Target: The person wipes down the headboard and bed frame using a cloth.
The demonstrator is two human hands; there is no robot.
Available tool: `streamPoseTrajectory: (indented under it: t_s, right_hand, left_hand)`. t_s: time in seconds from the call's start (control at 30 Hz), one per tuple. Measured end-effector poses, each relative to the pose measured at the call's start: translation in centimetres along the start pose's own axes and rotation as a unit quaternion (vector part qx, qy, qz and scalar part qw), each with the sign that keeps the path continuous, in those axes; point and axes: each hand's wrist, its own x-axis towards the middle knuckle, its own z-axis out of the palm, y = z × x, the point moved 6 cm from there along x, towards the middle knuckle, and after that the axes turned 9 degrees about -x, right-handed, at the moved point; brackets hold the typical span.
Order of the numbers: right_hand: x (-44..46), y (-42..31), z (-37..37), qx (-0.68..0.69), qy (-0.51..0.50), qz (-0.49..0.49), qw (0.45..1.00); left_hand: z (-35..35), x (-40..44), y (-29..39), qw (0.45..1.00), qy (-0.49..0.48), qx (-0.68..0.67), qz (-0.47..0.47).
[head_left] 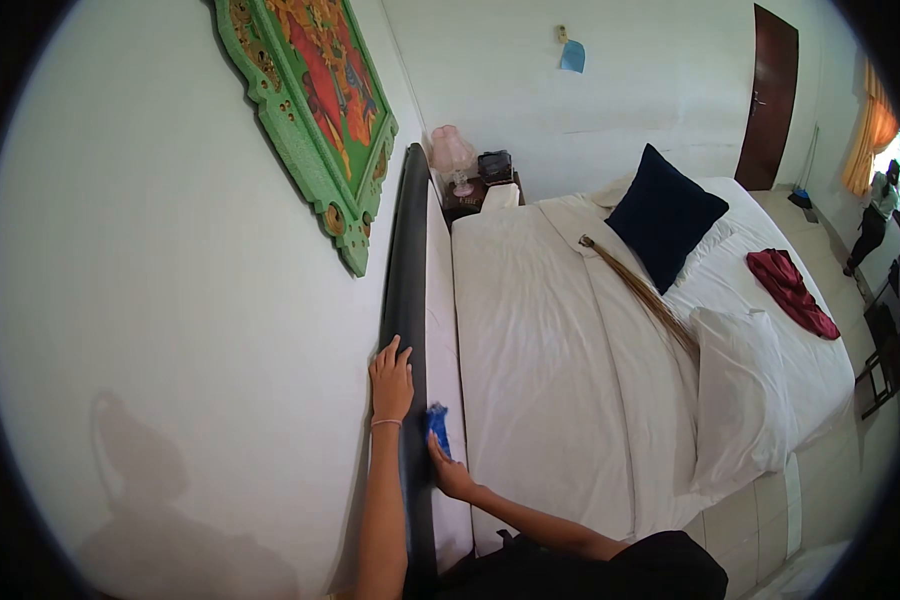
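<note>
My left hand (392, 385) rests along the top of the dark headboard (411, 250), fingers stretched forward, with a thin band on the wrist. Just to its right and nearer to me, my right hand (452, 474) grips a blue cloth (439, 425) against the headboard's pale inner side. Part of the cloth is hidden by the fingers. Beside the headboard lies the mattress with a rumpled white sheet (530, 350).
A stick broom (640, 285), a dark blue pillow (667, 217), a white pillow (740, 400) and a dark red cloth (792, 293) lie on the bed. A green-framed picture (320, 130) hangs left. A pink lamp (452, 150) stands beyond the headboard. Another person (875, 218) stands far right.
</note>
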Motion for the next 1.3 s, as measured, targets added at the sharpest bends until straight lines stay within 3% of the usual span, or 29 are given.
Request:
streamPoseTrajectory:
  t_s: [0.03, 0.1, 0.13, 0.17, 0.23, 0.27, 0.3, 0.33, 0.37, 0.43, 0.5, 0.53, 0.57, 0.6, 0.67, 0.7, 0.77, 0.83, 0.9, 0.97, 1.03, 1.1, 1.13, 1.23, 1.3]
  right_hand:
    - [-0.1, 1.1, 0.2, 0.0, -0.002, 0.001, 1.0]
    - [-0.4, 5.8, 2.9, -0.023, -0.249, 0.103, 0.963]
    - [-0.2, 6.9, 1.8, 0.069, -0.12, 0.002, 0.99]
    - [-0.4, 9.0, 2.2, 0.069, -0.12, 0.001, 0.99]
    - [-0.4, 8.7, -3.2, 0.189, -0.1, 0.117, 0.97]
    - [-0.5, 8.3, -4.6, 0.188, -0.099, 0.114, 0.97]
    - [-0.5, 8.0, -6.0, 0.321, -0.057, 0.104, 0.94]
    - [-0.6, 7.3, -7.6, 0.446, -0.015, 0.092, 0.89]
    - [-1.0, 6.7, -8.8, 0.445, -0.017, 0.091, 0.891]
    - [-2.2, 4.6, -11.1, 0.637, -0.021, 0.125, 0.761]
    - [-3.4, 3.2, -12.2, 0.659, -0.015, 0.135, 0.74]
    - [-3.7, 3.0, -12.4, 0.681, -0.006, 0.146, 0.717]
    - [-4.1, 2.9, -12.3, 0.68, -0.007, 0.146, 0.718]
    - [-4.5, 3.1, -12.1, 0.664, -0.004, 0.152, 0.732]
    - [-5.2, 3.4, -12.2, 0.648, 0.002, 0.157, 0.746]
    - [-5.9, 3.4, -12.3, 0.628, -0.005, 0.16, 0.761]
    - [-6.8, 3.6, -12.3, 0.607, -0.016, 0.17, 0.777]
    - [-7.6, 3.3, -11.8, 0.596, -0.063, 0.192, 0.777]
    - [-8.5, 3.1, -12.2, 0.561, -0.049, 0.191, 0.804]
    - [-9.1, 2.4, -12.2, 0.611, -0.084, 0.131, 0.776]
    - [-10.2, 2.7, -12.4, 0.603, -0.071, 0.149, 0.78]
    - [-11.6, 3.2, -12.5, 0.534, -0.061, 0.154, 0.829]
    - [-12.3, 3.8, -12.2, 0.536, -0.062, 0.158, 0.827]
    - [-14.4, 6.4, -11.4, 0.532, -0.046, 0.197, 0.822]
    - [-15.7, 7.9, -11.1, 0.53, -0.03, 0.226, 0.817]
  left_hand:
    - [0.1, -0.2, 0.2, 1.0, -0.011, 0.008, 0.005]
    - [0.5, -0.7, 0.2, 1.0, -0.02, 0.016, 0.01]
    - [0.8, -1.1, 0.2, 0.999, -0.028, 0.024, 0.026]
    - [1.0, -1.7, 0.2, 0.998, -0.036, 0.034, 0.043]
    - [0.5, -3.3, 0.7, 0.998, -0.047, 0.022, 0.041]
    - [0.2, -4.3, 1.3, 0.997, -0.059, 0.007, 0.04]
    - [-0.2, -5.2, 2.1, 0.998, -0.056, 0.008, 0.04]
    - [-0.9, -6.1, 3.0, 0.996, -0.023, -0.086, 0.008]
    - [-1.6, -7.3, 4.0, 0.983, 0.01, -0.179, -0.025]
    - [-3.0, -9.7, 7.2, 0.934, 0.055, -0.345, -0.082]
    - [-0.4, -13.1, 7.9, 0.931, 0.074, -0.348, -0.086]
    - [0.7, -14.8, 8.1, 0.915, 0.095, -0.365, -0.145]
    - [1.5, -16.1, 8.2, 0.895, 0.115, -0.38, -0.203]
    - [1.2, -16.8, 9.3, 0.894, 0.116, -0.381, -0.203]
    - [-0.8, -17.3, 13.5, 0.99, 0.046, -0.116, -0.07]
    - [-0.7, -17.5, 13.5, 0.989, 0.046, -0.118, -0.071]
    - [2.0, -18.4, 15.2, 0.966, -0.174, -0.189, 0.011]
    - [3.5, -18.9, 14.3, 0.964, -0.131, -0.233, -0.019]
    - [5.6, -19.0, 11.9, 0.951, -0.211, -0.228, -0.005]
    - [2.7, -16.4, 11.4, 0.949, -0.177, -0.26, -0.012]
    - [1.7, -14.6, 9.1, 0.952, -0.214, -0.185, -0.119]
    - [0.8, -12.6, 7.5, 0.975, -0.172, -0.065, -0.125]
    - [0.3, -11.9, 6.8, 0.974, -0.177, -0.065, -0.126]
    - [-0.1, -11.0, 6.7, 0.966, -0.234, 0.036, -0.1]
    - [-1.6, -10.6, 9.4, 0.963, -0.078, 0.258, 0.023]
